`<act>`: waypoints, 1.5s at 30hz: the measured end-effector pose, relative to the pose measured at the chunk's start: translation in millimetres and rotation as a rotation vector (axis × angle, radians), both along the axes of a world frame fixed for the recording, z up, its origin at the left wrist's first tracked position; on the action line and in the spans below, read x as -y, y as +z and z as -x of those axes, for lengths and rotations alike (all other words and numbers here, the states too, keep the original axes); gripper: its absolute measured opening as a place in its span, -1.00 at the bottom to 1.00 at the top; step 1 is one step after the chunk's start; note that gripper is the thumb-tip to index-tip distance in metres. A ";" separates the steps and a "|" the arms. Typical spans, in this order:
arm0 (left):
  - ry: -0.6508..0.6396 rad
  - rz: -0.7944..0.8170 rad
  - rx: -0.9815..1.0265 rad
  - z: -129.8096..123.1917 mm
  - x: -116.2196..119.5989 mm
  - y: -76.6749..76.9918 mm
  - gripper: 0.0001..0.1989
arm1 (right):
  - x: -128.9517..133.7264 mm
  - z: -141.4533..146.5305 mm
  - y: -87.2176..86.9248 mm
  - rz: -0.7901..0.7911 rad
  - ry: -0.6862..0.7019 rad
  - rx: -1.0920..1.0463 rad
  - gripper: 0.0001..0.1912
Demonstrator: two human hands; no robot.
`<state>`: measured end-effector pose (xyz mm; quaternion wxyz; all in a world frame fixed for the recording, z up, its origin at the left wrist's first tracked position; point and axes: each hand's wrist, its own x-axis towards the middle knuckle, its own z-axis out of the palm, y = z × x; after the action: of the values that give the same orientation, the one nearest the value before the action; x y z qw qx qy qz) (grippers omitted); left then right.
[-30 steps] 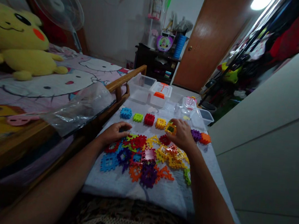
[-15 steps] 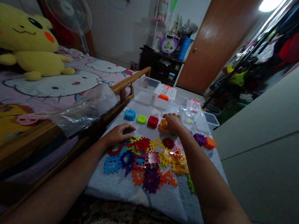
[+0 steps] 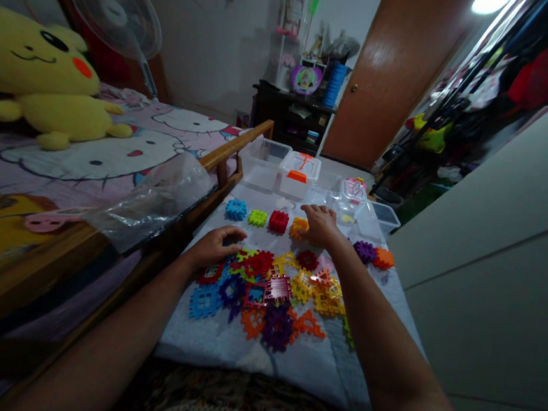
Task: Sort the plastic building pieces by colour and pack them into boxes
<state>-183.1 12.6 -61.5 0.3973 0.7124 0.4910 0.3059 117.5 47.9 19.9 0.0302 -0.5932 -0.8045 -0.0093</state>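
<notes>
My left hand [image 3: 217, 244] hovers or rests at the upper left of a pile of flat plastic building pieces. Its fingers are stretched out with the thumb apart, and nothing shows in it. My right hand [image 3: 321, 224] reaches over the far end of a row of stacks, fingers extended, just right of an orange-yellow stack [image 3: 297, 227]. What lies under its palm is hidden. Leftward in that row are a red stack [image 3: 279, 222], a lime green stack [image 3: 257, 217] and a blue stack [image 3: 236, 210]. The pile holds a dark purple piece [image 3: 277, 327], a blue window piece [image 3: 205, 301] and yellow pieces [image 3: 302, 286].
Clear plastic boxes [image 3: 263, 171] line the table's far end, one with an orange-latched lid [image 3: 297, 177]. Purple pieces [image 3: 364, 252] and orange pieces [image 3: 384, 259] lie right of my forearm. A wooden bed rail [image 3: 210, 161] and plastic bag [image 3: 154, 198] border the left.
My right hand has shifted slightly right relative to the orange-yellow stack, showing more of it. My left hand stays in place. The whole view has moved slightly.
</notes>
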 end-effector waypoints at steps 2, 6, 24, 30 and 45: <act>-0.001 0.008 0.005 0.0 -0.1 0.4 -0.48 | 16.5 -10.7 9.0 -0.059 0.005 -0.082 -0.40; 0.005 0.014 0.003 -0.2 0.5 2.0 -0.47 | 60.2 -46.9 17.9 -0.089 0.050 -0.321 -0.56; 0.066 0.000 -0.013 -3.9 3.1 2.3 -0.43 | 118.9 -84.7 -53.7 0.169 -0.010 -0.433 -0.76; 0.078 0.029 0.024 -5.7 2.7 3.7 -0.40 | 116.1 -82.4 -70.7 0.083 -0.112 -0.429 -0.78; 0.065 0.025 0.040 -4.7 2.5 0.8 -0.46 | 132.5 -32.6 -56.8 0.078 0.071 -0.324 -0.81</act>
<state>-178.5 10.0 -60.7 0.4058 0.6846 0.5099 0.3265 150.0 -84.5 -36.9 0.1370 -0.5587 -0.8093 0.1187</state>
